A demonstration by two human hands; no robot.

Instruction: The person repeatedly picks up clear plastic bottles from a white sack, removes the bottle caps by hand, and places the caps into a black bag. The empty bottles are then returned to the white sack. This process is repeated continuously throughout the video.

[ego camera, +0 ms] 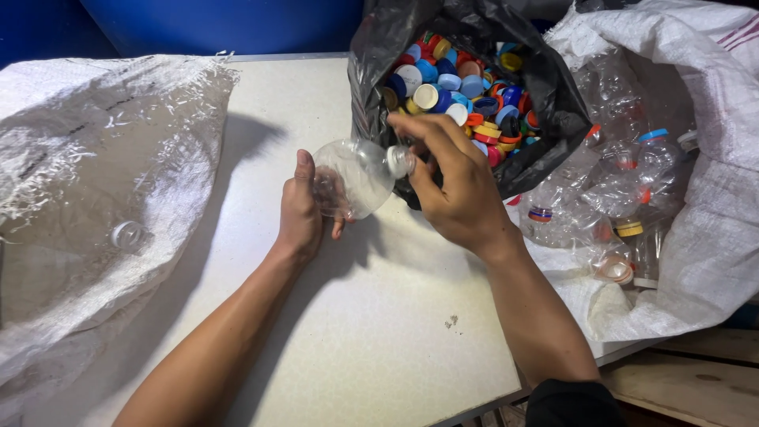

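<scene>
Your left hand (300,213) curls around the base of a clear plastic bottle (356,175), fingers closed on it. Your right hand (455,186) pinches the white cap (398,160) at the bottle's neck, fingertips closed around it. The bottle lies sideways between both hands, above the bench (379,316), near its far edge, just beside the black bag of caps (466,87).

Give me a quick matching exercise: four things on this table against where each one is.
Things:
1. clear bottle
2. black bag
3. white cap
4. white sack of bottles

Places:
A. far right of the table
B. under the right hand's fingers
C. in the left hand
D. behind the hands, full of coloured caps

Pairs: 1-C, 2-D, 3-B, 4-A
</scene>
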